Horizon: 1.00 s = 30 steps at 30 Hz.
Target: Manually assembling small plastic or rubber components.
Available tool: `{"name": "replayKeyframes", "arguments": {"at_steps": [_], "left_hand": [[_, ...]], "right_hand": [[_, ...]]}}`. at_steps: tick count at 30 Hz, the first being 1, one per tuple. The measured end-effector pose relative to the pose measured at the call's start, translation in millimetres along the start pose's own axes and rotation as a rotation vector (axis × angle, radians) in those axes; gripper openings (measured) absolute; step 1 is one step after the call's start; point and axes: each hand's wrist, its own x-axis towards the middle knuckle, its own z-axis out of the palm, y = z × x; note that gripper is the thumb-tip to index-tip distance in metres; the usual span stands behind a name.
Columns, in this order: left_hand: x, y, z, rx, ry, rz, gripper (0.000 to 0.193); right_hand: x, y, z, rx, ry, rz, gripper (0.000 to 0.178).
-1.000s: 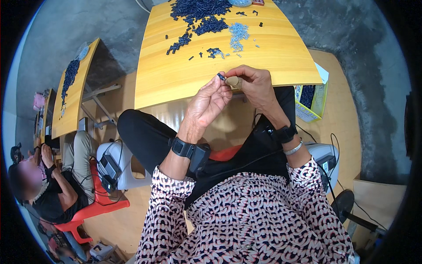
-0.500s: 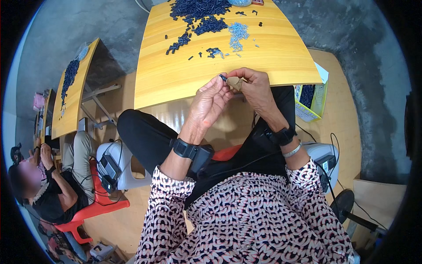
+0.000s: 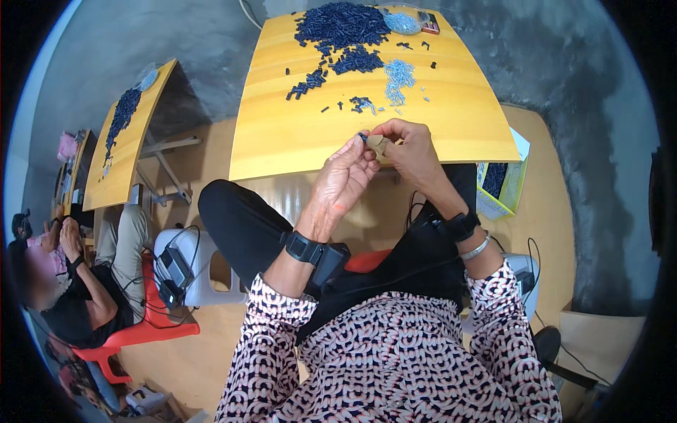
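Note:
Near the front edge of the yellow wooden table (image 3: 310, 161), my two hands meet. My left hand (image 3: 343, 175) is closed, pinching a small dark plastic piece (image 3: 363, 137) between thumb and fingertips. My right hand (image 3: 415, 154) is closed beside it, with a tan, creased scrap (image 3: 377, 144) at its fingertips, against the dark piece. Whether that scrap is held or wrapped round a finger, I cannot tell. Farther back lie a big heap of dark small cylinders (image 3: 340, 25), a smaller dark pile (image 3: 357, 60) and a scatter of pale blue-clear small parts (image 3: 399, 79).
A clear round container (image 3: 403, 23) of pale parts and a red box (image 3: 430, 25) stand at the far edge. Below the table's right side is a yellow-white box (image 3: 497, 197) holding dark parts. A co-worker (image 3: 92, 296) sits left on a red stool (image 3: 166, 331), by another table (image 3: 134, 137).
The whole view has shifted, so the table and heaps appear lower and farther right. My hands stay together at the dark piece with little change of grip. The co-worker's hands have moved slightly.

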Motion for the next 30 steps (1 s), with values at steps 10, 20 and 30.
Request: {"name": "replayKeyframes", "arguments": {"at_steps": [10,20,30], "left_hand": [[-2.6,14.2,2.5,-0.136,0.052,-0.047,0.019],[6.8,15.7,-5.7,-0.146,0.027,-0.016,0.017],[4.4,20.6,-9.1,-0.163,0.011,-0.014,0.015]], "right_hand": [[80.4,-10.6,-35.2,-0.447,-0.177,-0.039,0.012],[163.2,26.9,-47.0,-0.955,-0.052,-0.367,0.025],[178.0,46.3,-32.4,-1.202,-0.251,-0.417,0.047]]}}
